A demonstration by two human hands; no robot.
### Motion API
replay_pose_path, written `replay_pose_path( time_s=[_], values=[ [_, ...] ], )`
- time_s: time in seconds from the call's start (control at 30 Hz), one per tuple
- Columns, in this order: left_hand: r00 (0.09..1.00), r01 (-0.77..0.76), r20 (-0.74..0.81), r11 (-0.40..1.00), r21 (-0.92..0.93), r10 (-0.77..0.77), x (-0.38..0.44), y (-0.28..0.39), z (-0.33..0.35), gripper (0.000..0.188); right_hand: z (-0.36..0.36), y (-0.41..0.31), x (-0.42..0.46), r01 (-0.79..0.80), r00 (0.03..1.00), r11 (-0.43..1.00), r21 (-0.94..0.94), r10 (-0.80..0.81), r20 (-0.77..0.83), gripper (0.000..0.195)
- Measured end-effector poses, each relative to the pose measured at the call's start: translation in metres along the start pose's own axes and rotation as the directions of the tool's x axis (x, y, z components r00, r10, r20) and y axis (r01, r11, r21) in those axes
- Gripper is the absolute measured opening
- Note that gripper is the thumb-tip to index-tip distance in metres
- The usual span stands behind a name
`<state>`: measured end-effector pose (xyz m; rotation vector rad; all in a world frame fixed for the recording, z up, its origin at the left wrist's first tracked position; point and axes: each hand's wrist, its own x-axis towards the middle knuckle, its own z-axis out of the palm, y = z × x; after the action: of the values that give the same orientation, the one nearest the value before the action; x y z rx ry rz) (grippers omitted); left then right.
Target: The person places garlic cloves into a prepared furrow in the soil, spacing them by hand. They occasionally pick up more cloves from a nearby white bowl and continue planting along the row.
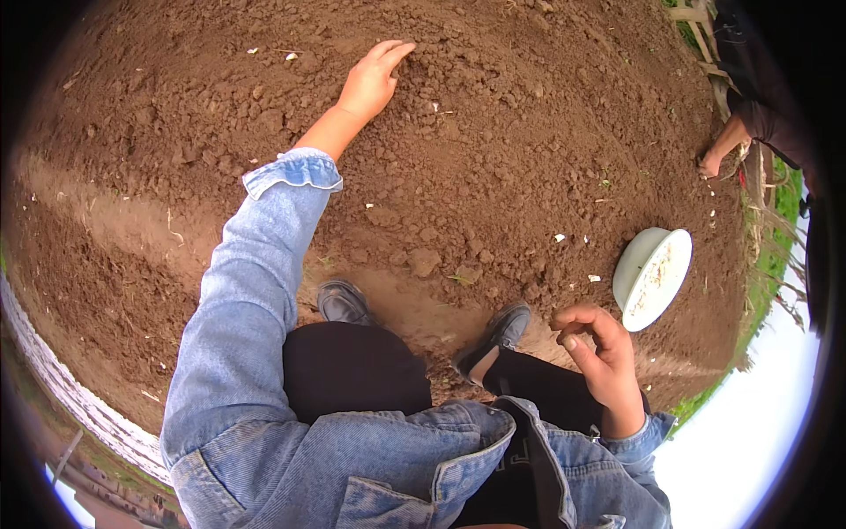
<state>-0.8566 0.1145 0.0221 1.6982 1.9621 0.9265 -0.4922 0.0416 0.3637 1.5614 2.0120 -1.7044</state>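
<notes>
Loose brown soil point(502, 159) lies in front of me. My left hand point(373, 78) is stretched out at the top, its fingertips at the soil; whether anything is under them is hidden. My right hand point(598, 360) is raised above my right leg, fingers curled and thumb apart from them; I see nothing between them. Just beyond it stands a white bowl point(651, 278) with small pale bits inside. Small white pieces point(560, 238) are scattered over the soil, one of them point(291, 57) left of my left hand.
Both my dark shoes point(344, 303) are on a smoother strip of soil. At the upper right another person's hand point(710, 164) reaches to the ground by a wooden fence point(700, 40). Green grass point(786, 205) lies past the soil's right edge. A long white strip point(86, 403) runs along the lower left.
</notes>
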Motion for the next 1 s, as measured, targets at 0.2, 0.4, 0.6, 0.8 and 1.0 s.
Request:
replay_pose_path(
  time_s=[0.2,0.4,0.6,0.8,1.0],
  values=[
    [0.937,-0.204,0.331,0.940,0.273,0.108,0.016,0.071,0.047,0.057,-0.005,0.003,-0.006,-0.027,0.999,1.000,0.012,0.027,-0.016,0.024],
    [0.812,-0.521,0.360,0.849,0.091,0.460,-0.067,0.063,0.060,0.023,-0.012,0.002,-0.008,0.011,1.000,1.000,0.026,-0.011,0.003,0.023],
    [0.963,-0.174,0.198,0.983,-0.053,0.181,-0.049,0.043,0.019,0.018,-0.027,0.002,-0.011,0.075,0.997,0.996,0.036,-0.075,-0.003,0.023],
    [0.915,0.196,0.348,0.979,0.052,-0.202,-0.037,0.071,-0.006,0.036,-0.077,0.016,-0.023,0.164,0.981,0.979,-0.117,-0.174,-0.083,0.025],
    [0.751,0.410,0.583,0.911,-0.044,-0.310,-0.067,0.080,-0.038,0.025,-0.173,0.172,-0.053,-0.126,0.861,0.945,0.303,0.256,-0.439,0.027]
  ],
)
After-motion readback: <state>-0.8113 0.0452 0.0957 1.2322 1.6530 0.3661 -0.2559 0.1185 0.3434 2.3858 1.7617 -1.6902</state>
